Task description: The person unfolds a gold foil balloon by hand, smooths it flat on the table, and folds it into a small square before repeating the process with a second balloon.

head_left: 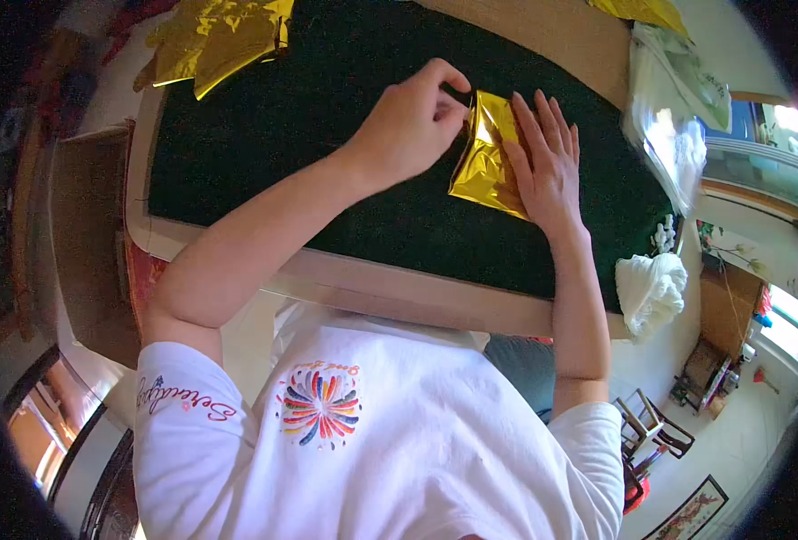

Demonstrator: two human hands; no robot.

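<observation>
A small gold foil packet [489, 162] lies on the dark green table mat. My left hand [417, 117] is at its left edge, fingers curled and pinched at the packet's upper left side. Exactly what the fingertips grip there is partly hidden. On the packet's right side rests my right hand [547, 166], flat, fingers stretched out and pressing on the foil. Part of the packet is covered by that palm and thumb.
More gold foil sheets [223, 40] lie at the table's upper left corner. Clear plastic bags [669, 135] hang over the right edge. A white cloth bundle [651, 292] sits at the right front corner. Brown cardboard [543, 40] lies along the far side.
</observation>
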